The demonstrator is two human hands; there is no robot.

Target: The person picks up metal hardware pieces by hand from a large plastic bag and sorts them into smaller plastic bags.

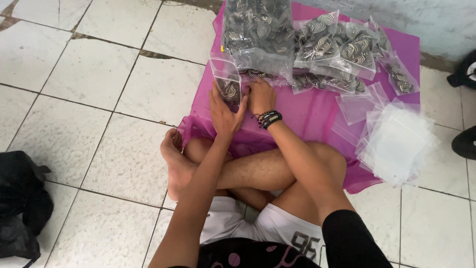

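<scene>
I sit cross-legged on a tiled floor in front of a magenta cloth point(307, 111). My left hand point(223, 111) holds a small clear plastic bag point(225, 74) upright, partly filled with black-and-white swirl-patterned pieces. My right hand point(260, 94), with beaded bracelets at the wrist, rests just right of that bag, its fingers curled at the mouth of a large clear bag point(258, 30) full of the same patterned pieces. What the right fingers hold is hidden.
Several filled small bags point(342, 47) lie piled at the back of the cloth. A stack of empty clear bags point(396, 141) lies at the right. A black bag point(20, 198) sits on the floor at left. Dark shoes point(466, 141) are at the right edge.
</scene>
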